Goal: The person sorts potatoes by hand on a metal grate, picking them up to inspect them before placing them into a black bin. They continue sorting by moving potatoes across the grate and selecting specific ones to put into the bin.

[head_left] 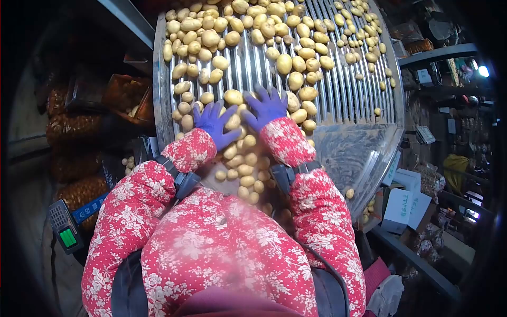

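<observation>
Many yellow potatoes lie over a sorting table of metal rollers. My left hand, in a purple glove, rests among them with its fingers spread. Beside it, a little to the right, my right hand wears the same kind of glove and is also spread, touching potatoes near its fingertips. Between my wrists, more potatoes sit on the near end of the table, close to my body. Neither hand is closed around a potato.
At the left stand a crate, filled net bags and a scale display with a green screen. A metal plate borders the rollers at the right. White boxes and a steel beam are beyond it.
</observation>
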Demonstrator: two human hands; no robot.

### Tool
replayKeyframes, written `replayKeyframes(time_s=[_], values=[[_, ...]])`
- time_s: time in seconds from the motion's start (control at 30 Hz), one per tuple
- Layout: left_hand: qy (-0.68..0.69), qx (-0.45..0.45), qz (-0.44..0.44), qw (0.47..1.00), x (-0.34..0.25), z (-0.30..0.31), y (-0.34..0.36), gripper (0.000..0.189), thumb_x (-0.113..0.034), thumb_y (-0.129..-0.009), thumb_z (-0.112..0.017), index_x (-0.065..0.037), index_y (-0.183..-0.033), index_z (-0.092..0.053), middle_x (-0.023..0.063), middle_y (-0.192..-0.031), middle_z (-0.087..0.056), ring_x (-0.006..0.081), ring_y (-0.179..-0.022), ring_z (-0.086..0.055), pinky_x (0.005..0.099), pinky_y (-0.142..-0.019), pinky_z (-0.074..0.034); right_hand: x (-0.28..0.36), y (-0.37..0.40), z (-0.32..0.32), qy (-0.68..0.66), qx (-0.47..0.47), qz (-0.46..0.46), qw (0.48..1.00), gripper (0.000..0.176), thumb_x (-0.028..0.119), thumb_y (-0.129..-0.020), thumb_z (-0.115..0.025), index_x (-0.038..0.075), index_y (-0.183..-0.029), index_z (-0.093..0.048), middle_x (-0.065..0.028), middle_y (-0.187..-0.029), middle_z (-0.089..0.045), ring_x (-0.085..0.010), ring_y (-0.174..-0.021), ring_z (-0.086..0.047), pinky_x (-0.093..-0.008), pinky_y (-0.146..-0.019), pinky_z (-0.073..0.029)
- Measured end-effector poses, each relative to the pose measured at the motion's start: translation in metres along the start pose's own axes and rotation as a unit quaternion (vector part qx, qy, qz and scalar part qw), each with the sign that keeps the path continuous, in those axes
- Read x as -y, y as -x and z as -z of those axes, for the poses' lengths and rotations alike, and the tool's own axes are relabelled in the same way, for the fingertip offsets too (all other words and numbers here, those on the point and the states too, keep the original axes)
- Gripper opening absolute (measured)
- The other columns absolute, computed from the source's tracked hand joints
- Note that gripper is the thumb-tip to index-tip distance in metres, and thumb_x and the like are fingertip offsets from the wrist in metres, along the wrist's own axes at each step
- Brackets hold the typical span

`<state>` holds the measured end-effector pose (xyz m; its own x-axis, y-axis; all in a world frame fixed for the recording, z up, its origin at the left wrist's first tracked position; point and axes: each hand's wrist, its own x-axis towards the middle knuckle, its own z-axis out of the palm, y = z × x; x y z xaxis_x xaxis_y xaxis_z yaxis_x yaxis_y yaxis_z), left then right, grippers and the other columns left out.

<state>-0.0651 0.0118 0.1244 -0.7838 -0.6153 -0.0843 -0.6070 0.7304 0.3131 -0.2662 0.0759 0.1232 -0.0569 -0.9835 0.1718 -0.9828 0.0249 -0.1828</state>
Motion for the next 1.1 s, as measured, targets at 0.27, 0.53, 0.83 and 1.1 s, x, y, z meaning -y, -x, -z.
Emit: replayKeyframes(time_s=[0.27,0.53,0.83,1.1], values=[[0.016,0.030,-0.179,0.983,0.029,0.032,0.066,0.070,-0.048,-0.078,-0.066,-0.020,-0.140,-0.047,0.0186,-0.137,-0.044,0.0406,-0.130,-0.039,0.0627,-0.109,-0.020,-0.009,0.093,0.034,-0.069,0.003,0.129,0.989,0.047,0.044,-0.077,-0.068,0.013,-0.112,-0.066,-0.0084,-0.111,-0.064,-0.0352,-0.118,-0.052,-0.0602,-0.100,-0.034],[-0.003,-0.127,-0.031,0.991,0.076,0.027,0.072,0.060,-0.038,-0.077,-0.069,-0.008,-0.128,-0.056,0.0173,-0.130,-0.053,0.0366,-0.122,-0.048,0.0519,-0.106,-0.032,-0.106,-0.076,0.014,0.211,-0.129,-0.020,0.969,0.048,0.044,-0.080,-0.064,0.013,-0.117,-0.060,-0.0096,-0.102,-0.067,-0.0310,-0.097,-0.063,-0.0456,-0.082,-0.048],[0.026,-0.201,-0.058,0.978,0.084,0.010,0.076,0.046,-0.033,-0.079,-0.069,-0.009,-0.119,-0.063,0.0156,-0.121,-0.061,0.0349,-0.113,-0.056,0.0506,-0.103,-0.038,-0.114,-0.011,0.019,-0.180,-0.131,-0.055,0.973,0.054,0.014,-0.070,-0.073,0.009,-0.121,-0.057,-0.0153,-0.106,-0.060,-0.0301,-0.100,-0.059,-0.0431,-0.093,-0.045],[-0.014,-0.222,-0.090,0.971,0.101,-0.002,0.063,0.044,-0.035,-0.080,-0.068,-0.010,-0.117,-0.065,0.0143,-0.114,-0.064,0.0350,-0.109,-0.059,0.0488,-0.100,-0.040,-0.041,0.233,0.055,-0.670,-0.217,-0.580,0.410,0.028,0.035,-0.093,-0.055,0.011,-0.106,-0.055,-0.0064,-0.091,-0.060,-0.0199,-0.065,-0.057,-0.0296,-0.047,-0.043]])
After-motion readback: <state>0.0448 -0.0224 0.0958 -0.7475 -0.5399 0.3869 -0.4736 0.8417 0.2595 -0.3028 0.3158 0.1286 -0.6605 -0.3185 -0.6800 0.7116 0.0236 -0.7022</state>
